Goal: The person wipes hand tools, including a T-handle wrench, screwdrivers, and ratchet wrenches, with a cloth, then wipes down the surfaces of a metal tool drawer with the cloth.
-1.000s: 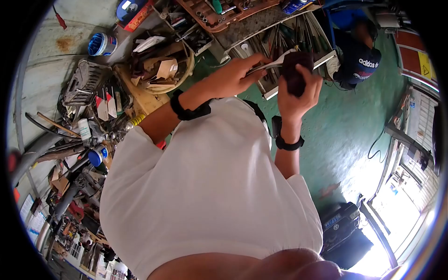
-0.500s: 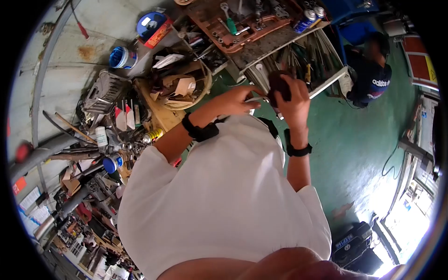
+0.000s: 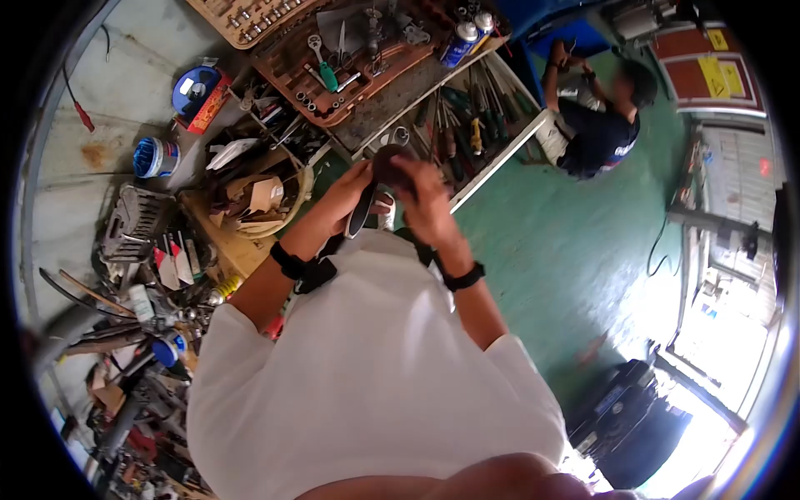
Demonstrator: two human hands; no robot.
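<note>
A dark maroon, rounded thing (image 3: 390,165), its kind unclear, is between my hands, in front of my white shirt. My right hand (image 3: 429,204) is closed around its right side, slightly blurred. My left hand (image 3: 346,200) is closed on a thin, flat, dark piece with a pale edge (image 3: 360,213), which points down toward my shirt. The upper end of this piece meets the maroon thing; whether they are joined I cannot tell. Just beyond my hands is an open drawer (image 3: 497,175) of screwdrivers and other long-handled tools.
A brown tool case (image 3: 283,79) with a green-handled ratchet (image 3: 327,77) lies on the bench, near spray cans (image 3: 460,43). At left are a round basket (image 3: 304,187) of cardboard scraps and a blue-white tub (image 3: 156,157). A person in dark clothes (image 3: 596,133) crouches on the green floor.
My hands have come closer together, and the flat piece now points down from my left hand. The view has shifted, so the bench and drawer appear further left. The other person's arms now show.
</note>
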